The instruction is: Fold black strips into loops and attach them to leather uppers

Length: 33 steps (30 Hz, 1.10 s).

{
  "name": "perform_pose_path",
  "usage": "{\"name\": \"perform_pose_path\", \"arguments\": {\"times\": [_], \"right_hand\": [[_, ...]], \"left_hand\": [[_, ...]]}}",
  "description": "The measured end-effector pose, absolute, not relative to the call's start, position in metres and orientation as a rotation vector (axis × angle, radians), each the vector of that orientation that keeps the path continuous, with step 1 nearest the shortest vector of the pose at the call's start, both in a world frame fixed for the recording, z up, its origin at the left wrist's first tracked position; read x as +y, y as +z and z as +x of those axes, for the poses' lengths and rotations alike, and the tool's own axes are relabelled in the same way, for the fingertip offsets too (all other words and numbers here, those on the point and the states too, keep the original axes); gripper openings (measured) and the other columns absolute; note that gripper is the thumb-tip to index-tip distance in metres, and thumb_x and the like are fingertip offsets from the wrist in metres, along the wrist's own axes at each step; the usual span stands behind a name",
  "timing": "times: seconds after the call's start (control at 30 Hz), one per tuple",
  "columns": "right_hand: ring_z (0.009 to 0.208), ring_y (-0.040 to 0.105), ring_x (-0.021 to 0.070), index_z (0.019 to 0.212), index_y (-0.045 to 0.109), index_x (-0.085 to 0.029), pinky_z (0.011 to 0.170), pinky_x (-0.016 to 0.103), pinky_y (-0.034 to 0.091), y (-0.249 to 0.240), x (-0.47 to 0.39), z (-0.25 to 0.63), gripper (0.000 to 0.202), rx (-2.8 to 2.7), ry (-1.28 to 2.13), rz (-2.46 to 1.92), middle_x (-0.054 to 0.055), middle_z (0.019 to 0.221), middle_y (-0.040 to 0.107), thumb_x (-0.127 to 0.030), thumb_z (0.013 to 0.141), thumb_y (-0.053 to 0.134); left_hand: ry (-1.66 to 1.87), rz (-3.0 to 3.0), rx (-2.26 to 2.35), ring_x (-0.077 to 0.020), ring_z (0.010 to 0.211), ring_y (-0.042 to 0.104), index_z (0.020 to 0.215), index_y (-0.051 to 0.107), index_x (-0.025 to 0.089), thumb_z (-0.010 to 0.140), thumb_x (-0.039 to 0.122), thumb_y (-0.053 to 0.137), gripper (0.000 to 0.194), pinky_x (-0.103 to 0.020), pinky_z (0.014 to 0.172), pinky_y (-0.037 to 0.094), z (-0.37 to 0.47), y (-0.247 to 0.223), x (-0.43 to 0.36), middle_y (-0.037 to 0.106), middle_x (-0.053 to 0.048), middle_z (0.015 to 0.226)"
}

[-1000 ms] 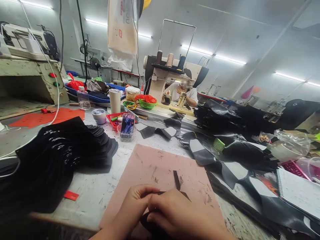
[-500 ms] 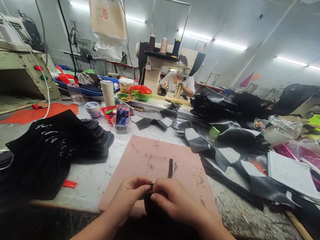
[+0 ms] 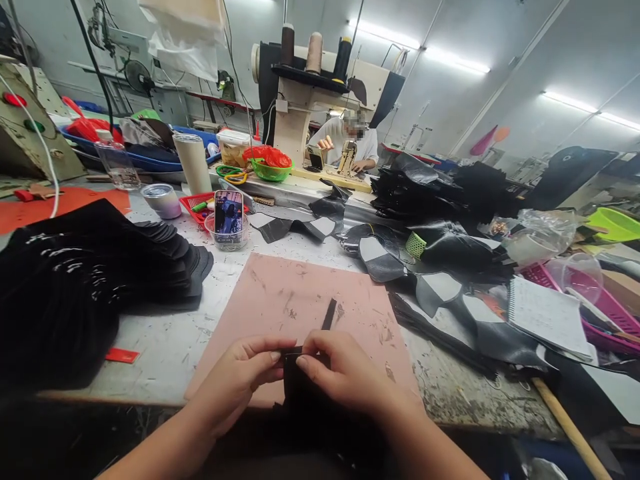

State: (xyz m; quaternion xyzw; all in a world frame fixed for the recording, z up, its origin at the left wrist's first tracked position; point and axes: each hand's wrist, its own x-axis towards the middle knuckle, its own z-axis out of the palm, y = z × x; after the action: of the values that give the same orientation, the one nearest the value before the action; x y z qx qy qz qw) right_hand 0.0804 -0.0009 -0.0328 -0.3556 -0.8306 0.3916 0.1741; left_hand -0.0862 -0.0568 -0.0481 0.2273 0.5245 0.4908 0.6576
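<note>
Over the near part of a pink board (image 3: 270, 293), my two hands work close together. My left hand (image 3: 245, 370) pinches a narrow black strip (image 3: 329, 315) against the upper edge of a black leather-like piece (image 3: 307, 387). With thumb and fingertips, my right hand (image 3: 340, 367) grips the same edge and strip; a free end of the strip sticks up beyond its knuckles. The lower part of the piece falls into dark shadow near my lap.
A tall stack of black cut pieces (image 3: 135, 267) stands at left. A phone (image 3: 229, 215) leans in a clear tub (image 3: 227, 240). Black-and-white pieces (image 3: 440, 293), a notebook (image 3: 545, 313) and a wooden stick (image 3: 575, 427) lie at right. Beyond a sewing machine (image 3: 295, 127) sits a person (image 3: 367, 147).
My view has shifted, so the table things sit further left and higher. My hands keep their pinch on the strip and the black piece; the strip's free end tilts more to the right.
</note>
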Motion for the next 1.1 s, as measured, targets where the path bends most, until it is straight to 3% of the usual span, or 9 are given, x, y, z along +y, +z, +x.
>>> {"name": "perform_pose_path", "arguments": {"times": [0.7, 0.87, 1.1], "right_hand": [[0.054, 0.045, 0.0091, 0.064, 0.048, -0.018, 0.050, 0.020, 0.031, -0.0338, -0.0011, 0.0785, 0.013, -2.372, 1.031, -1.031, -0.003, 0.059, 0.051, -0.021, 0.076, 0.052], [0.053, 0.044, 0.0089, 0.063, 0.047, -0.018, 0.050, 0.020, 0.030, -0.0304, -0.0033, 0.0778, 0.013, -2.379, 1.017, -1.047, -0.004, 0.058, 0.050, -0.021, 0.075, 0.053], [0.053, 0.044, 0.0094, 0.063, 0.048, -0.018, 0.050, 0.020, 0.030, -0.0283, -0.0038, 0.0800, 0.010, -2.372, 0.978, -1.038, -0.003, 0.057, 0.050, -0.020, 0.071, 0.055]], "left_hand": [[1.115, 0.542, 1.185, -0.0247, 0.089, 0.063, 0.075, 0.073, 0.016, 0.053, 0.024, 0.074, 0.024, -0.029, 0.071, 0.051, -0.0842, -0.0425, -0.0574, 0.071, -0.008, 0.089], [1.109, 0.646, 1.239, -0.0206, 0.083, 0.064, 0.078, 0.072, 0.018, 0.055, 0.024, 0.075, 0.024, -0.027, 0.075, 0.050, -0.0815, -0.0443, -0.0571, 0.072, -0.005, 0.081], [1.180, 0.644, 1.320, -0.0176, 0.072, 0.064, 0.081, 0.069, 0.017, 0.057, 0.026, 0.074, 0.026, -0.026, 0.069, 0.051, -0.0767, -0.0509, -0.0592, 0.072, -0.002, 0.075]]}}
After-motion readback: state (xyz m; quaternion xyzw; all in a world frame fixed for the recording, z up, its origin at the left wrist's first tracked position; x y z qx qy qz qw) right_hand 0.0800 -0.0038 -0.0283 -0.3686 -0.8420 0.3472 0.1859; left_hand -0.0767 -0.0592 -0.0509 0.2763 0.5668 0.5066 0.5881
